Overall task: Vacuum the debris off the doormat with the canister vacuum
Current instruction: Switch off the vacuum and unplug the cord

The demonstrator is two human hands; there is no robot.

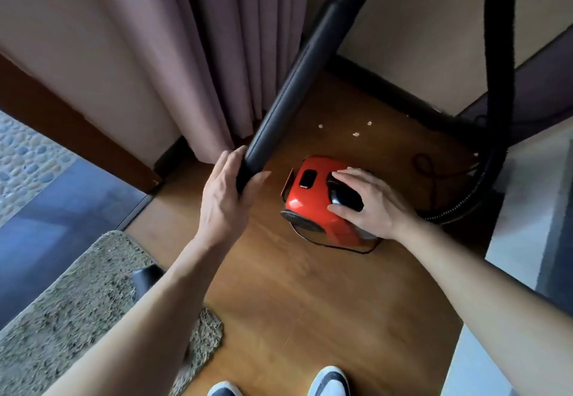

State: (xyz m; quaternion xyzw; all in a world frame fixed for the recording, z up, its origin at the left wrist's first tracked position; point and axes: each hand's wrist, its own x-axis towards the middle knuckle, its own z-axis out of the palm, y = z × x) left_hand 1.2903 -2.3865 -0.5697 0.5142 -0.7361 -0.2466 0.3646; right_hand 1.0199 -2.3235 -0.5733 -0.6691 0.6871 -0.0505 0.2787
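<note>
The red canister vacuum (313, 206) sits on the wood floor at centre. My right hand (369, 203) lies over its top, thumb and fingers around the black handle (344, 194). My left hand (226, 197) grips the lower end of the black wand (297, 73), which slants up to the top right. A black hose (499, 54) loops from the top right down to the canister's right side. The beige shaggy doormat (77, 302) lies at the lower left. A black part (148, 274) shows at its edge beside my left forearm. A few white crumbs (356, 134) lie on the floor beyond the canister.
Pinkish curtains (201, 54) hang to the floor behind the wand. A dark baseboard (387, 85) runs along the beige wall at the back. A thin cord (431, 169) curls on the floor right of the canister. My shoes (331, 380) are at the bottom edge.
</note>
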